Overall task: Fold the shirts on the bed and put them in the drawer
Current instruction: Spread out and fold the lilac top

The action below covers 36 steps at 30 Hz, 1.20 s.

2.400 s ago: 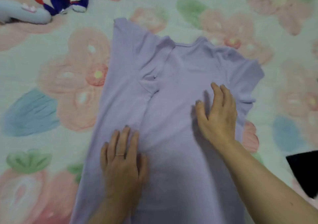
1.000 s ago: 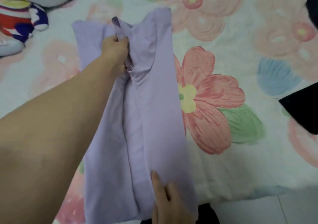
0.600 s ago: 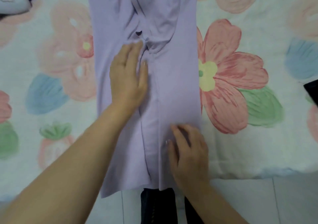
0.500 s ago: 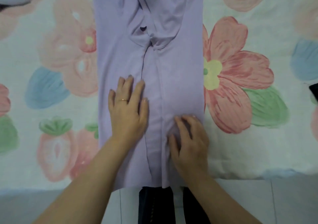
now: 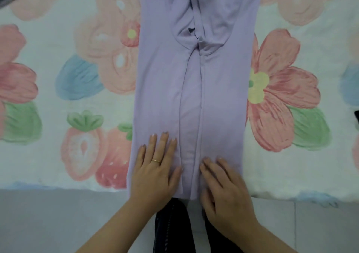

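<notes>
Pressing flat on the lilac shirt (image 5: 219,97), left hand (image 5: 155,173) and right hand (image 5: 225,192), fingers (image 5: 164,144) outstretched, gripping nothing

The bare left forearm (image 5: 124,225) and right forearm (image 5: 256,241) reach in from below, angling towards each other. The left hand (image 5: 155,172) lies palm down, fingers straight and slightly spread, pointing away from the body. The right hand (image 5: 223,189) lies flat just beside it, a little nearer the body, fingers straight and blurred.
</notes>
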Each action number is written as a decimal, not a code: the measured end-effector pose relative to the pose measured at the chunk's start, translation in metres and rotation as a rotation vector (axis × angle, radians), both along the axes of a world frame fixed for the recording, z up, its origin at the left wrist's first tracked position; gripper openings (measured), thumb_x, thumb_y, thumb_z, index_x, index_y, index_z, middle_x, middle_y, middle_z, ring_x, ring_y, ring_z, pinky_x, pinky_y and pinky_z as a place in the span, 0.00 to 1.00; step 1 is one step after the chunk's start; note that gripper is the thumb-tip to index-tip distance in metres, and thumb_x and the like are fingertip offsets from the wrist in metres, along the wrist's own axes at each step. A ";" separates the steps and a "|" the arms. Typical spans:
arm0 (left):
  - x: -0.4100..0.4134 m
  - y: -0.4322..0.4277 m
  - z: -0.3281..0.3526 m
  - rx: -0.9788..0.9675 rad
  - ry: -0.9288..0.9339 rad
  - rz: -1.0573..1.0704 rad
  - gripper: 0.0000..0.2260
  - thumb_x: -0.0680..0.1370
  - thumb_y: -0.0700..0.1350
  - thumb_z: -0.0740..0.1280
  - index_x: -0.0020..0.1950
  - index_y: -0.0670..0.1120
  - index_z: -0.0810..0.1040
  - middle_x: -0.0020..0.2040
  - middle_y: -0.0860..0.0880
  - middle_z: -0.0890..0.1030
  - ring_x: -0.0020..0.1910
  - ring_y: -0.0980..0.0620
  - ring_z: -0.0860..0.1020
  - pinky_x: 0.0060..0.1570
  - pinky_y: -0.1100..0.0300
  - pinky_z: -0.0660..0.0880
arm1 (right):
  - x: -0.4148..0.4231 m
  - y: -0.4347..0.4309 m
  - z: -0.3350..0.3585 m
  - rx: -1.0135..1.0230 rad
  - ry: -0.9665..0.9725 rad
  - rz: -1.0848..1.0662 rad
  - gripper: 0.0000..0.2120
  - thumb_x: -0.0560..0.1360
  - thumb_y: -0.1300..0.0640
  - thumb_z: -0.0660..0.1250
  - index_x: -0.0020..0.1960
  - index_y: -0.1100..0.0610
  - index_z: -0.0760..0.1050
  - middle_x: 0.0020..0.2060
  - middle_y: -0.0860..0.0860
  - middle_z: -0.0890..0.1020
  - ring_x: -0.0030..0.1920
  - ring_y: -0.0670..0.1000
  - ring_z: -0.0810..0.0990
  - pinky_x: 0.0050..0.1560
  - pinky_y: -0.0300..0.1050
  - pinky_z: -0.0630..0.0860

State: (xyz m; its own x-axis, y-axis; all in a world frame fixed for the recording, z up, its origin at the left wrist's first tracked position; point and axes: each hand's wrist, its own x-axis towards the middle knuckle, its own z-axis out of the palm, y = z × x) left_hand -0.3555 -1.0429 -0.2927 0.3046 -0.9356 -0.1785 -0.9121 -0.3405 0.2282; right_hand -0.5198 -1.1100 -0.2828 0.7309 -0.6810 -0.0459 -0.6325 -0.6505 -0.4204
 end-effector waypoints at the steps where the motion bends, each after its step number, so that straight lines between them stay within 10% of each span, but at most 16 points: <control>1: 0.005 -0.006 0.004 -0.052 -0.012 -0.004 0.25 0.78 0.54 0.52 0.67 0.40 0.71 0.68 0.40 0.70 0.66 0.35 0.68 0.65 0.44 0.59 | 0.004 -0.013 0.004 -0.011 -0.060 -0.006 0.18 0.71 0.58 0.59 0.54 0.62 0.80 0.56 0.57 0.81 0.56 0.61 0.79 0.58 0.50 0.70; 8: 0.045 -0.073 -0.012 0.079 -0.053 0.006 0.27 0.78 0.54 0.48 0.74 0.44 0.59 0.75 0.44 0.59 0.74 0.40 0.56 0.70 0.44 0.52 | 0.063 -0.090 -0.026 -0.012 0.251 0.022 0.26 0.78 0.52 0.54 0.74 0.59 0.57 0.74 0.55 0.58 0.74 0.60 0.55 0.73 0.55 0.50; 14: 0.022 0.020 0.002 0.098 0.074 -0.292 0.25 0.79 0.56 0.51 0.70 0.43 0.68 0.70 0.44 0.68 0.68 0.38 0.67 0.66 0.47 0.60 | -0.006 -0.009 -0.003 0.127 0.134 0.311 0.23 0.73 0.52 0.57 0.66 0.59 0.72 0.67 0.53 0.72 0.67 0.56 0.71 0.67 0.49 0.62; 20: 0.044 0.025 0.024 0.006 0.347 0.634 0.27 0.74 0.49 0.68 0.70 0.40 0.67 0.57 0.35 0.75 0.55 0.37 0.72 0.55 0.50 0.66 | -0.009 -0.031 0.017 0.424 0.026 -0.711 0.21 0.70 0.56 0.71 0.60 0.63 0.72 0.51 0.59 0.78 0.54 0.61 0.76 0.55 0.54 0.71; 24: 0.051 0.010 0.029 0.029 0.647 0.713 0.37 0.72 0.38 0.71 0.74 0.53 0.55 0.68 0.58 0.66 0.65 0.48 0.71 0.56 0.59 0.66 | 0.001 -0.044 0.026 0.815 0.275 -0.718 0.11 0.71 0.54 0.70 0.44 0.61 0.73 0.44 0.58 0.81 0.46 0.58 0.79 0.43 0.48 0.71; 29: 0.082 -0.033 0.079 -0.110 1.376 0.860 0.36 0.68 0.33 0.69 0.61 0.71 0.68 0.45 0.42 0.84 0.42 0.44 0.83 0.35 0.55 0.79 | 0.012 -0.091 0.071 1.391 -0.181 -0.857 0.06 0.73 0.62 0.67 0.46 0.65 0.80 0.40 0.58 0.85 0.40 0.56 0.84 0.39 0.48 0.81; 36: 0.144 -0.193 0.103 -0.388 1.552 1.062 0.09 0.79 0.34 0.55 0.45 0.44 0.73 0.36 0.50 0.76 0.29 0.59 0.78 0.28 0.67 0.76 | 0.099 -0.235 0.100 1.438 -0.874 -1.026 0.16 0.75 0.71 0.54 0.30 0.62 0.69 0.17 0.47 0.74 0.17 0.41 0.72 0.21 0.30 0.69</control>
State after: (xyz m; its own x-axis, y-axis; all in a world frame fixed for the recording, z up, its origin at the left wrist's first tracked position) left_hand -0.2113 -1.2361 -0.1899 0.4949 -0.5497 -0.6730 0.6531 -0.2755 0.7053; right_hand -0.4213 -1.3449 -0.1833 0.2785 -0.5841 -0.7624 0.1529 0.8106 -0.5653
